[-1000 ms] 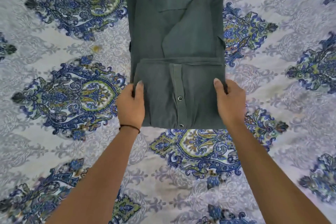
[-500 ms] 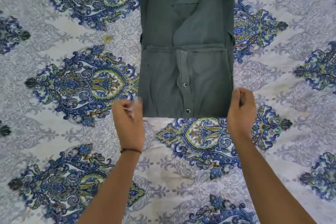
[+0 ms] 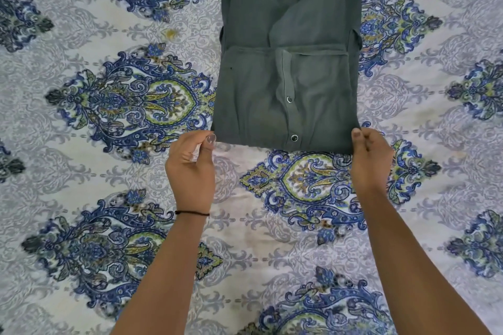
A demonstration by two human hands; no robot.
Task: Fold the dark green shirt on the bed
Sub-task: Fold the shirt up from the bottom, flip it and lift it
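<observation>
The soft, limp dark green shirt [image 3: 285,76], part-folded at upper centre on the bed [image 3: 81,177], looks best pinched at its lower corners, where the left hand [image 3: 190,168] and right hand [image 3: 371,163] curl, grip unclear.

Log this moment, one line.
dark green shirt: part-folded | left hand: at near-left corner | right hand: at near-right corner | grips: unclear

Shirt [image 3: 288,35] dark green, silver snaps [image 3: 289,99]; bedsheet [image 3: 81,171] white-grey, blue-green paisley medallions; wrist band [image 3: 192,213] black.
</observation>
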